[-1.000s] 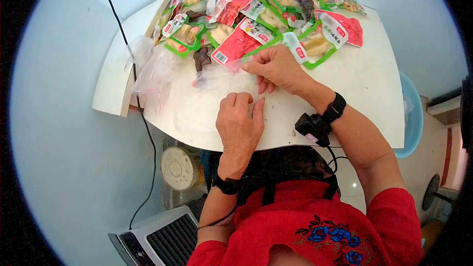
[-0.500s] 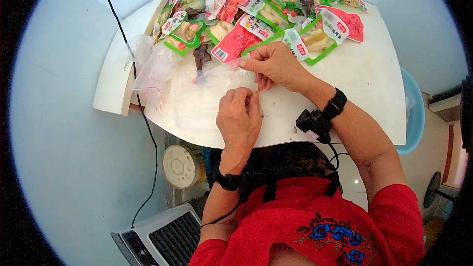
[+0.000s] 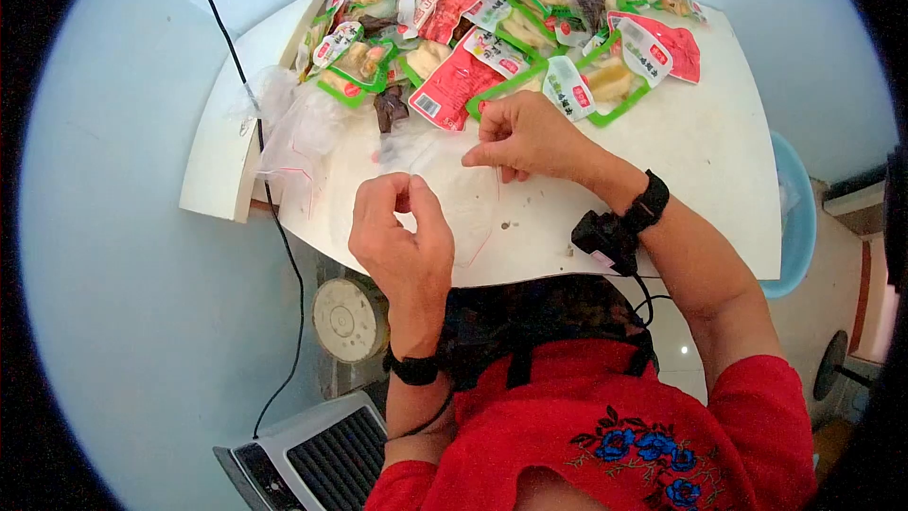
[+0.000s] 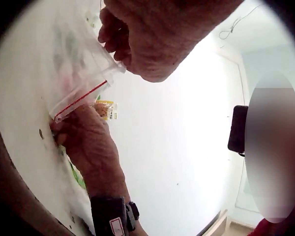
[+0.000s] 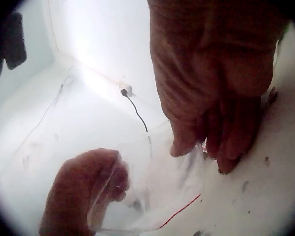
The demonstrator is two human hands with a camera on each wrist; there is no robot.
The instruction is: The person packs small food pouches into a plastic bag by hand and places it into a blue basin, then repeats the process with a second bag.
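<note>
A clear zip-lock bag with a red line along its mouth stretches between the two hands over the white table. My left hand pinches one edge of it with thumb and curled fingers. Opposite, my right hand has thumb and fingers at the bag's other side, gripping the film. In the left wrist view the bag's red strip runs slantwise between both hands. From the right wrist, the bag looks like thin, spread film, with the left hand at its far edge.
Sealed food packs, red and green-edged, are heaped at the table's back. Clear plastic bags lie at the left edge by a black cable. A blue basin stands right of the table.
My left hand has moved left, away from the right hand, and the bag now spreads between them with its red line showing. The right hand has stayed nearly in place.
</note>
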